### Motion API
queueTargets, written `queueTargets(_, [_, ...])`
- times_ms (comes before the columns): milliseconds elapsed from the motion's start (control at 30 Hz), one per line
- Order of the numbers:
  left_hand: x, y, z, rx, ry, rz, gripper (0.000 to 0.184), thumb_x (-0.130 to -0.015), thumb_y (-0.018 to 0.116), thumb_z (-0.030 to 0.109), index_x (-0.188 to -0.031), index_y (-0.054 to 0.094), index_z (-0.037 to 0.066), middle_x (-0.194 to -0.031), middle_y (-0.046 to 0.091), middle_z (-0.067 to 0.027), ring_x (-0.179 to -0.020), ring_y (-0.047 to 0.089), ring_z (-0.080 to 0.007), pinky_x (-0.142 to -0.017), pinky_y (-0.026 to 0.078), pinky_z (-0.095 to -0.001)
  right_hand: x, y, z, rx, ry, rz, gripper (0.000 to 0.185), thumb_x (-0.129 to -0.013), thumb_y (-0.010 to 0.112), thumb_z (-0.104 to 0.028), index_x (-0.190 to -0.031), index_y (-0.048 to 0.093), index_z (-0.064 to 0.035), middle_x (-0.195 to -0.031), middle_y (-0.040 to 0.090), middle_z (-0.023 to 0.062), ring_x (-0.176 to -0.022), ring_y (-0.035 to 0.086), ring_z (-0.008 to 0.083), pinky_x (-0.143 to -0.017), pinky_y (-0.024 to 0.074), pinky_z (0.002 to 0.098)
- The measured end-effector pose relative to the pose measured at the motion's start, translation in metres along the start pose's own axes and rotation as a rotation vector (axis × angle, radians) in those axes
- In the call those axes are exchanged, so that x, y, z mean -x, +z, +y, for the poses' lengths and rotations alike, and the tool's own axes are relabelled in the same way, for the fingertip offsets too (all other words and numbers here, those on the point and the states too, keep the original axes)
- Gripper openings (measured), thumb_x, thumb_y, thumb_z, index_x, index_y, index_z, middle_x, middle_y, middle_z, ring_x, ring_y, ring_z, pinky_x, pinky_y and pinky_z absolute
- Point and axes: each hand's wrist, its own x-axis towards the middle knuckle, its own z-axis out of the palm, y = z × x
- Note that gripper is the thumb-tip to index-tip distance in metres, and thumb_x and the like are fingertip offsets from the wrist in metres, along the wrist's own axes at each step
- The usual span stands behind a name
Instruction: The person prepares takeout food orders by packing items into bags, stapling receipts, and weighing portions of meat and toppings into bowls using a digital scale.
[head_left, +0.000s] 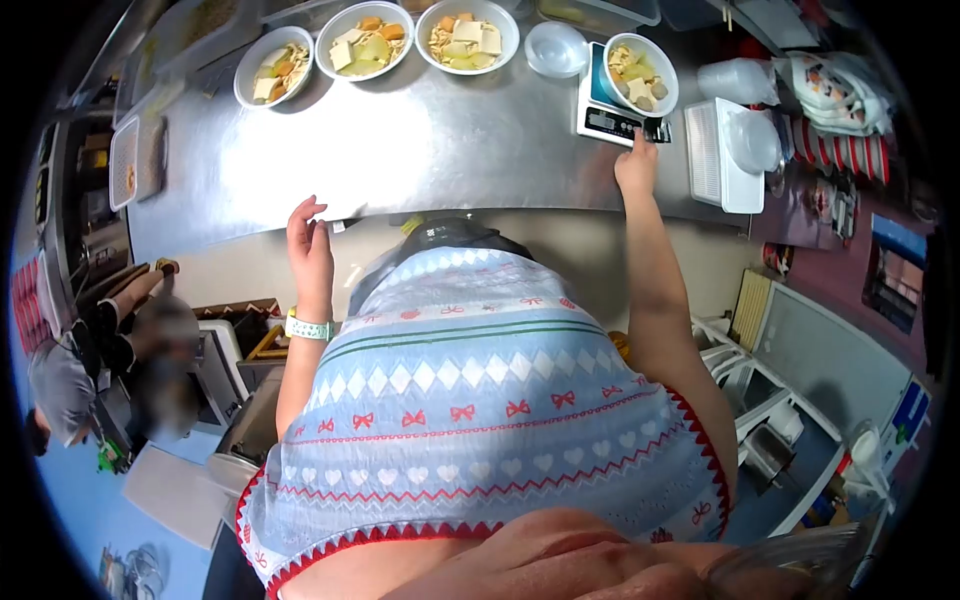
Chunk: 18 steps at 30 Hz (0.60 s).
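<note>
A white bowl of mixed food (638, 78) rests on a digital scale (612, 124) at the back right of the metal table. My right hand (636, 168) reaches to the scale's front panel, one finger extended onto it; it grips nothing that I can see. My left hand (309, 240) hangs by the table's front edge, fingers apart and empty. Left of the scale stand an empty clear bowl (556, 50) and three filled bowls: one nearest it (467, 38), a middle one (364, 42) and a left one (273, 70).
The metal table (400, 150) spans the view. A white basket (708, 160) with clear lids or bowls (753, 140) stands right of the scale. A lidded container (137, 162) sits at the left end. Two people, one partly blurred (165, 360), are at the far left.
</note>
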Motion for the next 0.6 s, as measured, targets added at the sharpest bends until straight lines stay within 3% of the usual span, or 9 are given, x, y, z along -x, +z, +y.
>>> queueTargets(100, [0.013,-0.006,-0.004,-0.015,0.020,0.030,0.025,-0.088,0.046,-0.007,-0.106,0.058,0.006,-0.127,0.052,-0.0102,-0.103,0.052,-0.0148,-0.086,0.043,-0.0264,-0.005,0.005,-0.003,0.070,0.114,-0.086,0.054,-0.082,0.053,-0.015,-0.136,0.048,-0.0151,-0.116,0.052,0.0182,-0.111,0.051,0.0364,-0.096,0.0427,0.0434])
queueTargets(200, [0.013,-0.021,-0.032,-0.064,0.060,0.074,0.023,-0.087,0.047,-0.006,-0.104,0.059,0.005,-0.122,0.054,-0.0105,-0.107,0.053,-0.0198,-0.091,0.043,-0.0294,-0.010,0.015,0.004,0.051,-0.202,0.110,0.048,-0.075,0.059,-0.015,-0.123,0.059,-0.0106,-0.108,0.059,0.0205,-0.109,0.052,0.0354,-0.096,0.0423,0.0436])
queueTargets(267, [0.006,-0.035,-0.032,-0.237,0.226,0.157,0.023,-0.083,0.050,-0.004,-0.100,0.060,0.005,-0.117,0.058,-0.0125,-0.109,0.054,-0.0270,-0.095,0.042,-0.0349,-0.025,0.026,0.005,-0.044,-0.207,0.088,0.051,-0.070,0.062,-0.009,-0.121,0.060,-0.0089,-0.112,0.060,0.0221,-0.109,0.052,0.0367,-0.098,0.0398,0.0436])
queueTargets(367, [-0.009,-0.064,-0.047,-0.345,0.186,0.275,0.022,-0.077,0.052,-0.003,-0.095,0.062,0.006,-0.114,0.059,-0.0142,-0.110,0.053,-0.0312,-0.097,0.041,-0.0378,-0.030,0.007,0.004,0.200,-0.137,-0.222,0.058,-0.077,0.049,-0.008,-0.134,0.048,-0.0063,-0.125,0.055,0.0253,-0.113,0.052,0.0418,-0.100,0.0354,0.0478])
queueTargets(400, [-0.018,-0.075,-0.054,-0.337,0.164,0.286,0.022,-0.077,0.051,-0.002,-0.093,0.062,0.007,-0.115,0.059,-0.0136,-0.111,0.052,-0.0300,-0.097,0.040,-0.0363,-0.032,-0.009,-0.007,0.166,-0.054,-0.349,0.058,-0.078,0.046,-0.008,-0.137,0.045,-0.0076,-0.126,0.054,0.0260,-0.116,0.051,0.0425,-0.100,0.0364,0.0479])
queueTargets(433, [-0.028,-0.087,-0.056,-0.329,0.145,0.339,0.021,-0.076,0.051,-0.002,-0.091,0.063,0.006,-0.113,0.060,-0.0135,-0.109,0.052,-0.0315,-0.095,0.042,-0.0372,-0.045,0.024,0.036,0.088,-0.113,-0.323,0.058,-0.080,0.046,-0.009,-0.138,0.043,-0.0075,-0.126,0.053,0.0271,-0.117,0.049,0.0439,-0.100,0.0374,0.0482])
queueTargets(467, [-0.041,-0.101,-0.064,-0.317,0.158,0.366,0.021,-0.076,0.051,-0.002,-0.091,0.063,0.006,-0.113,0.060,-0.0135,-0.109,0.052,-0.0315,-0.095,0.042,-0.0372,-0.048,0.018,0.033,0.068,-0.049,-0.384,0.061,-0.078,0.047,-0.009,-0.139,0.044,-0.0120,-0.130,0.047,0.0310,-0.120,0.046,0.0428,-0.102,0.0361,0.0434])
queueTargets(533, [-0.071,-0.136,-0.091,-0.572,0.256,0.449,0.021,-0.075,0.052,0.000,-0.091,0.063,0.006,-0.111,0.061,-0.0133,-0.107,0.053,-0.0329,-0.092,0.043,-0.0392,-0.039,-0.001,-0.007,-0.046,0.222,-0.333,0.054,-0.080,0.046,-0.008,-0.134,0.049,-0.0082,-0.126,0.051,0.0303,-0.119,0.048,0.0425,-0.101,0.0377,0.0427])
queueTargets(600, [-0.107,-0.173,-0.114,-0.672,0.248,0.440,0.019,-0.072,0.053,0.002,-0.088,0.063,0.007,-0.109,0.060,-0.0127,-0.106,0.051,-0.0335,-0.094,0.041,-0.0426,-0.036,-0.038,-0.099,-0.124,0.703,-0.651,0.044,-0.086,0.046,-0.010,-0.130,0.052,-0.0064,-0.123,0.055,0.0246,-0.118,0.049,0.0404,-0.100,0.0388,0.0407])
